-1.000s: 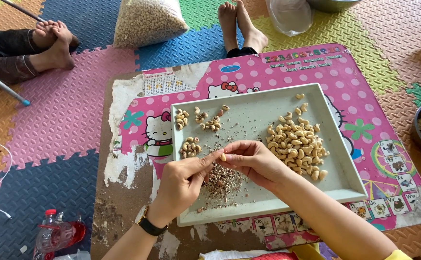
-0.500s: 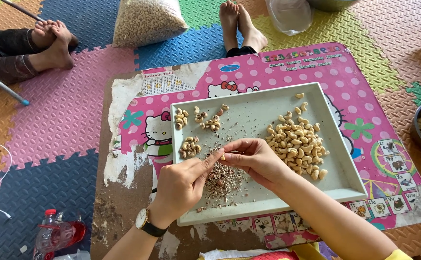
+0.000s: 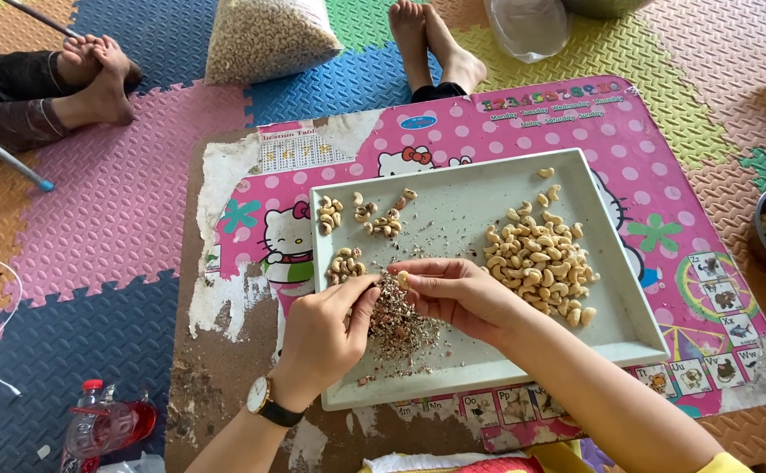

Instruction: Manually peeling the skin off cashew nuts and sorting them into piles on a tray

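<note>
Hands peeling a cashew over a pale grey rectangular plastic tray [image 3: 611, 302].

At frame centre, right hand [image 3: 457, 293] pinches a pale cashew kernel [image 3: 403, 279] between fingertips; left hand [image 3: 323, 337], fingers curled loosely, touches brown skin scraps [image 3: 400, 324].

My right hand [image 3: 457, 293] pinches a cashew [image 3: 403, 279] above the husk pile [image 3: 398, 320] in the grey tray [image 3: 453, 206], my left hand [image 3: 326, 333] beside it.

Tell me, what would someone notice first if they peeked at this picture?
Probably the two hands in the middle: the right hand pinches one pale cashew while the left hand, with a wristwatch, hovers over a heap of brownish skins. They work above a grey tray with a big cashew pile on its right side. The tray sits on a bright pink cartoon table.
</note>
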